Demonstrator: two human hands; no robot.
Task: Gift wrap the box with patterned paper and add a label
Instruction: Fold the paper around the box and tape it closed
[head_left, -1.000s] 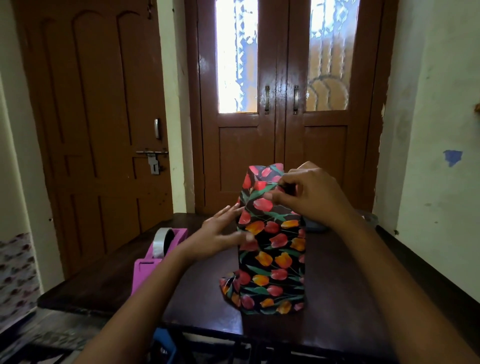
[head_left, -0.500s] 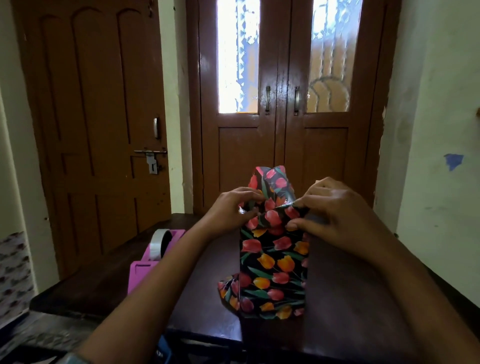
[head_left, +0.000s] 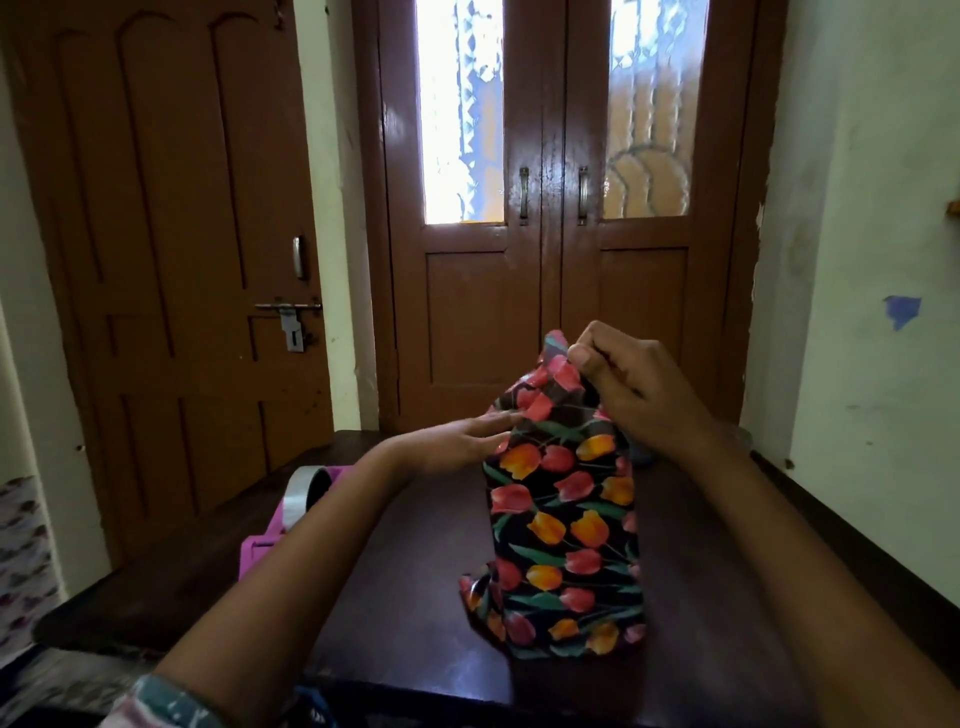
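right grip (head_left: 626, 387): fingers curled, thumb and forefinger pinching the top flap of the tulip-print wrapping paper (head_left: 558, 376) and holding it up in a peak.
left grip (head_left: 460, 441): fingers straight and flat, tips touching the paper just below the right grip's pinch; it holds nothing.
wrapped box (head_left: 566, 525): upright on the bench (head_left: 405, 597), directly under the right grip and just right of the left grip (a loose fold of paper sticks out at its lower left corner).
pink tape dispenser (head_left: 254, 551): on the bench, well left of the left grip, beside that forearm, with a tape roll (head_left: 304, 496) in it.
brown double door (head_left: 550, 291): beyond both grips.
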